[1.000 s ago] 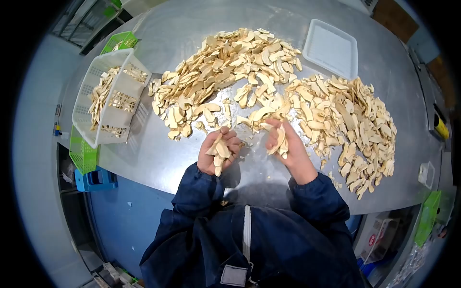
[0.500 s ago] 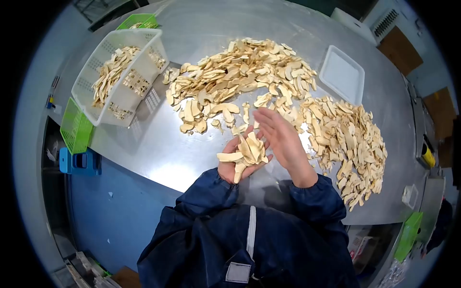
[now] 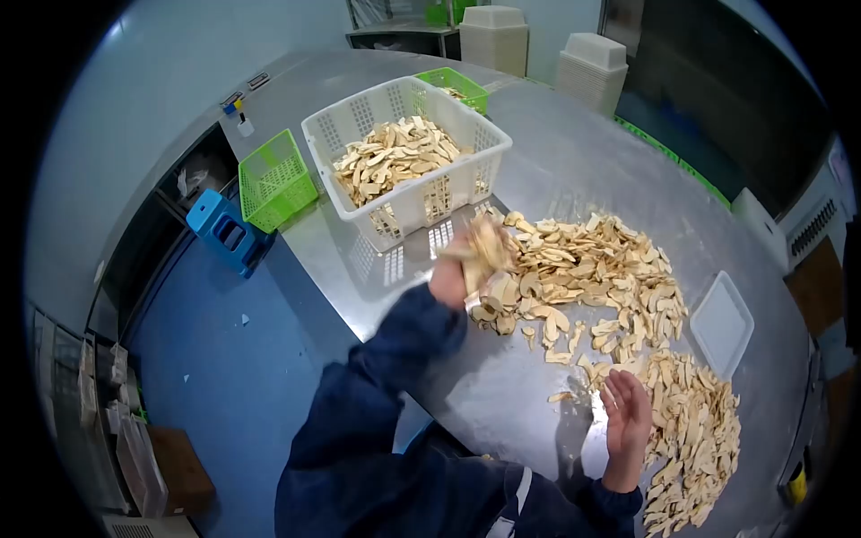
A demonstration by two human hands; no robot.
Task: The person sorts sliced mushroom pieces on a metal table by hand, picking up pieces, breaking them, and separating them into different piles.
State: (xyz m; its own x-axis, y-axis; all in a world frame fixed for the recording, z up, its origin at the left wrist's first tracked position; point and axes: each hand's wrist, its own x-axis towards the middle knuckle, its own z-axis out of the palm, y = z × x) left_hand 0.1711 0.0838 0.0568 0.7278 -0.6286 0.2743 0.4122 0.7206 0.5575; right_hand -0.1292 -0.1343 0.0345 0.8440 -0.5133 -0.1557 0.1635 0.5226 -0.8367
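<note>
A bunch of pale mushroom slices (image 3: 485, 244) lies in my left hand (image 3: 447, 282), which is smeared by motion and raised beside the white basket's near right corner. Behind it is the left end of a long heap of mushroom slices (image 3: 592, 269) on the steel table. My right hand (image 3: 628, 412) is open, fingers up and palm turned left, with nothing in it. It hovers at the edge of a second heap of slices (image 3: 695, 430). More slices fill much of the white perforated basket (image 3: 421, 199).
A green basket (image 3: 273, 182) stands left of the white one, and another green basket (image 3: 466, 90) is behind it. On the right lies a white tray (image 3: 722, 325). A blue stool (image 3: 224, 231) stands on the floor by the table (image 3: 502, 394).
My left hand has carried the slices left and forward toward the white basket. My right hand has come away from them toward the right heap. The view has turned left.
</note>
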